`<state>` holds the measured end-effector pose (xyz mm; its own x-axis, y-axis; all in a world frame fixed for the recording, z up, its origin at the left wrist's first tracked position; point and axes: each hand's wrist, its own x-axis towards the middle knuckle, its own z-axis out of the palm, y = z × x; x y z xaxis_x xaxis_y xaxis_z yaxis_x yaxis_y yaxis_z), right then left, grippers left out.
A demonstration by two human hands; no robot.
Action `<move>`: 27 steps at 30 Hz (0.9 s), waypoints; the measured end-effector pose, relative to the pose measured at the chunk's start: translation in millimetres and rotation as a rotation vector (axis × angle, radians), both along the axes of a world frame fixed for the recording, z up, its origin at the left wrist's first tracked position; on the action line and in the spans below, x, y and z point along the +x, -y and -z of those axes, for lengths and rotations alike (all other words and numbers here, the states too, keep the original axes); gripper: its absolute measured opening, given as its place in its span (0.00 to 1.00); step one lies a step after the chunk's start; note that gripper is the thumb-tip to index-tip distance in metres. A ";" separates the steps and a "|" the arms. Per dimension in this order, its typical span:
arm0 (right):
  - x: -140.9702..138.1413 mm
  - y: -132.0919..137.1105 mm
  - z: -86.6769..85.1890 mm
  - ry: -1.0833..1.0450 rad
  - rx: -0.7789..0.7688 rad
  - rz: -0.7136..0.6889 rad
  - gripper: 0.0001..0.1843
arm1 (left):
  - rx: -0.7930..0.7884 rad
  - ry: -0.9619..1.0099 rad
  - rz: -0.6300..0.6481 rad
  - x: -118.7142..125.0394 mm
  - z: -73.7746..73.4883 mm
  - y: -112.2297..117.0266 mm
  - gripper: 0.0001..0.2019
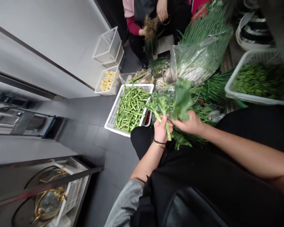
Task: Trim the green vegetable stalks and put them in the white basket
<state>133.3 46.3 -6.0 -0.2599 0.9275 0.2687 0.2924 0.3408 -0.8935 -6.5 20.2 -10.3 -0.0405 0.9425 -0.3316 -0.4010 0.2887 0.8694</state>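
My left hand is wrapped round a pale green vegetable stalk, whose branched, leafy top points away from me. Close beside it, my right hand grips a broad green leaf that stands up from the fingers; whether the leaf is still joined to the stalk I cannot tell. Just beyond my left knee, a white perforated basket holds a heap of cut green stems. Loose greens lie below and behind my hands.
A white basket of peeled potatoes stands near stacked baskets. Opposite me, a co-worker's hands handle a rooty bundle. Bagged green scallions lie at the back, with a basket of chopped greens at right.
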 end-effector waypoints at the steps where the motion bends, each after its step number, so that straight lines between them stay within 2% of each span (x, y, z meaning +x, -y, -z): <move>1: 0.9 8.4 -1.1 0.000 0.033 -0.056 0.19 | -0.010 0.025 -0.017 -3.3 -1.5 -1.1 0.21; 3: 6.8 19.3 -2.9 -0.014 -0.045 -0.123 0.20 | -0.012 0.090 0.053 -9.4 -5.1 -1.4 0.21; 5: 13.5 18.0 -6.1 -0.075 -0.244 -0.084 0.20 | 0.019 0.139 0.173 -10.7 -7.3 1.7 0.22; 7: 15.8 7.4 -11.7 -0.148 -0.406 -0.055 0.20 | 0.066 0.117 0.208 -6.0 -6.8 6.4 0.21; 11: 5.4 -12.7 -19.1 -0.151 -0.387 0.019 0.18 | 0.120 -0.016 0.137 6.4 -2.6 12.5 0.19; 14: -3.6 -10.8 -8.0 -0.289 -0.472 0.010 0.20 | 0.091 0.021 0.143 5.2 -4.5 14.1 0.20; 17: -3.3 0.1 10.8 -0.561 -0.751 -0.104 0.19 | 0.065 0.160 0.227 -3.0 -10.7 16.9 0.21; 19: 1.6 4.3 16.6 -0.658 -0.876 -0.204 0.19 | 0.004 0.256 0.303 -7.8 -14.1 18.8 0.21; 22: 7.4 -1.1 8.1 -0.669 -0.857 -0.353 0.20 | -0.124 0.352 0.409 -9.8 -14.4 19.8 0.21; 24: 6.3 -10.0 -2.4 -0.572 -0.809 -0.377 0.21 | -0.134 0.377 0.440 -7.3 -11.9 19.2 0.22; 26: 2.1 -17.9 -9.2 -0.395 -0.703 -0.264 0.22 | -0.060 0.324 0.392 -2.8 -8.4 18.3 0.20; 27: -0.3 -20.0 -9.9 -0.282 -0.596 -0.169 0.21 | -0.015 0.262 0.348 -0.3 -6.6 17.9 0.19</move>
